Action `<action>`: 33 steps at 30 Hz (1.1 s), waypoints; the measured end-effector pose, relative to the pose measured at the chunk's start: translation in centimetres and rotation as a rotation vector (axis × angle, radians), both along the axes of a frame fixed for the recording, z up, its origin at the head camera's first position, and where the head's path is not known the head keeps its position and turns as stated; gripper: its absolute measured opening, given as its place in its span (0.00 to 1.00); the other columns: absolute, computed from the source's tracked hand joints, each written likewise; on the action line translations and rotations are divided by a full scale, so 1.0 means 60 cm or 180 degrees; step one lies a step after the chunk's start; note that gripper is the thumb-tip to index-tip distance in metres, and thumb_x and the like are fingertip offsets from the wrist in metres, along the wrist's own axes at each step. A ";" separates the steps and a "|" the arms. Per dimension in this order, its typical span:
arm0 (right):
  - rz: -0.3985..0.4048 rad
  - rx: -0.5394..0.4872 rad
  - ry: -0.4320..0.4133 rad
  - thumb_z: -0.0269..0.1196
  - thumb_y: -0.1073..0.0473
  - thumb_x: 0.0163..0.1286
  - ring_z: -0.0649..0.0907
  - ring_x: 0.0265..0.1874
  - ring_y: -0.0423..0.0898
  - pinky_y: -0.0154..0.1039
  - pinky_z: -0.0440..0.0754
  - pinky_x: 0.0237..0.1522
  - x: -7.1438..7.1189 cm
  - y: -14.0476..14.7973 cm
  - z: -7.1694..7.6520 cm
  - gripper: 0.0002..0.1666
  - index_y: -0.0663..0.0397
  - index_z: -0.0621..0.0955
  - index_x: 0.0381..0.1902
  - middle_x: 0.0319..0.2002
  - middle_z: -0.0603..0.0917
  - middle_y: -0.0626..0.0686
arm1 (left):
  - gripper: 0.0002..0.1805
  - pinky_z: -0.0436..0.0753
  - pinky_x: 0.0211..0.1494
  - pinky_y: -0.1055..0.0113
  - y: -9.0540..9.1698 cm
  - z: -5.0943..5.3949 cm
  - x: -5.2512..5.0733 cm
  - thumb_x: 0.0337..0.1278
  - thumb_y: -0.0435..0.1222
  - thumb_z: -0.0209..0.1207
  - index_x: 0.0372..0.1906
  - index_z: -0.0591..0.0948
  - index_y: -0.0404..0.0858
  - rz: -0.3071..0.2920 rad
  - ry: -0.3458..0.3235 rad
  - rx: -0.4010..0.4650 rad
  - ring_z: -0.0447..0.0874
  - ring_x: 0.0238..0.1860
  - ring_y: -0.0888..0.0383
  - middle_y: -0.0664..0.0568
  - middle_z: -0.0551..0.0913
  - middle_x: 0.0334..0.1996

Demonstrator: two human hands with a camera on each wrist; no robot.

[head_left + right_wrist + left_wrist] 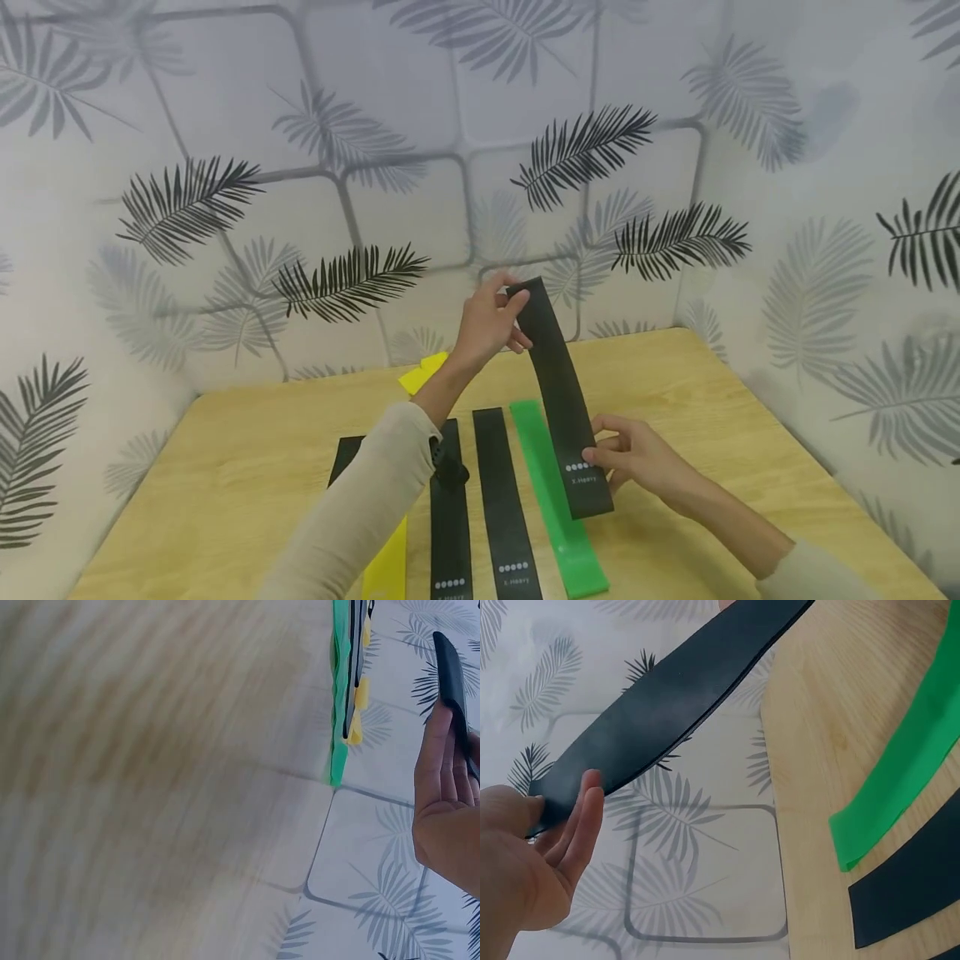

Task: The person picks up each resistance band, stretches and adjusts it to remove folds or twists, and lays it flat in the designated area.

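Note:
A black resistance band (555,367) marked "X-Heavy" is raised at a slant above the table. My left hand (487,321) pinches its upper end between thumb and fingers. Lower down, my right hand (641,458) grips its right edge near the printed dots. In the left wrist view the band (652,712) stretches away from my left hand (532,862), its two layers slightly apart. From the right wrist, the band (450,671) appears edge-on above my fingers. Just under it on the table lies a green band (547,487).
Two black bands (504,492) (450,542) lie left of the green one, beside a yellow band (388,567). Another black band (345,454) is partly hidden by my left sleeve. Yellow material (423,372) sits near the table's (660,375) back edge, against a leaf-patterned wall (525,100).

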State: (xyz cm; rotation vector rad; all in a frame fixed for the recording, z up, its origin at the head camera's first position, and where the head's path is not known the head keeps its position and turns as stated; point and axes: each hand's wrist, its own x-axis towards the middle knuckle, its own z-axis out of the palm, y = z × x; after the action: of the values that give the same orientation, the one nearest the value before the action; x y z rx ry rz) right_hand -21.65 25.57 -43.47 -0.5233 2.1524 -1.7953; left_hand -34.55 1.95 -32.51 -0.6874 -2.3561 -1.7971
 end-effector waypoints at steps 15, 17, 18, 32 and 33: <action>0.0089 0.0218 -0.0208 0.65 0.60 0.76 0.85 0.40 0.49 0.49 0.90 0.33 0.028 0.031 -0.009 0.12 0.66 0.77 0.42 0.45 0.81 0.57 | 0.23 0.90 0.45 0.60 0.020 -0.053 0.008 0.81 0.33 0.49 0.73 0.66 0.30 -0.0357 -0.0661 -0.0055 0.93 0.38 0.44 0.29 0.72 0.70; 0.0192 0.0200 -0.0289 0.64 0.60 0.76 0.85 0.41 0.50 0.49 0.90 0.33 0.031 0.039 -0.012 0.12 0.67 0.77 0.44 0.45 0.81 0.57 | 0.24 0.91 0.43 0.61 0.023 -0.060 0.009 0.81 0.32 0.51 0.73 0.67 0.29 -0.0399 -0.0659 -0.0067 0.93 0.38 0.44 0.29 0.73 0.69; 0.0255 0.0191 -0.0343 0.64 0.61 0.76 0.84 0.42 0.50 0.49 0.90 0.33 0.032 0.044 -0.013 0.12 0.67 0.77 0.45 0.44 0.81 0.57 | 0.24 0.91 0.43 0.62 0.024 -0.063 0.010 0.81 0.32 0.52 0.73 0.68 0.29 -0.0419 -0.0655 -0.0077 0.93 0.37 0.44 0.29 0.74 0.69; 0.0626 0.0044 -0.0613 0.62 0.64 0.77 0.85 0.28 0.46 0.42 0.90 0.30 0.047 0.073 -0.036 0.13 0.71 0.73 0.47 0.42 0.82 0.57 | 0.13 0.91 0.36 0.63 0.041 -0.105 0.013 0.73 0.28 0.60 0.58 0.82 0.34 -0.0473 -0.0369 -0.0218 0.93 0.33 0.45 0.36 0.83 0.52; 0.0633 0.0055 -0.0610 0.62 0.64 0.77 0.85 0.28 0.46 0.42 0.90 0.30 0.048 0.075 -0.038 0.12 0.70 0.73 0.46 0.42 0.81 0.57 | 0.13 0.91 0.36 0.63 0.043 -0.108 0.013 0.73 0.28 0.60 0.58 0.82 0.33 -0.0467 -0.0396 -0.0206 0.93 0.33 0.45 0.35 0.83 0.51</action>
State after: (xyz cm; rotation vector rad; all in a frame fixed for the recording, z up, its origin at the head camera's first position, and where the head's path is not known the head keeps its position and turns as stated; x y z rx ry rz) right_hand -18.76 30.06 -45.78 -0.5183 1.9147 -1.6470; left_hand -33.77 4.53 -39.01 -0.7984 -2.5143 -1.8803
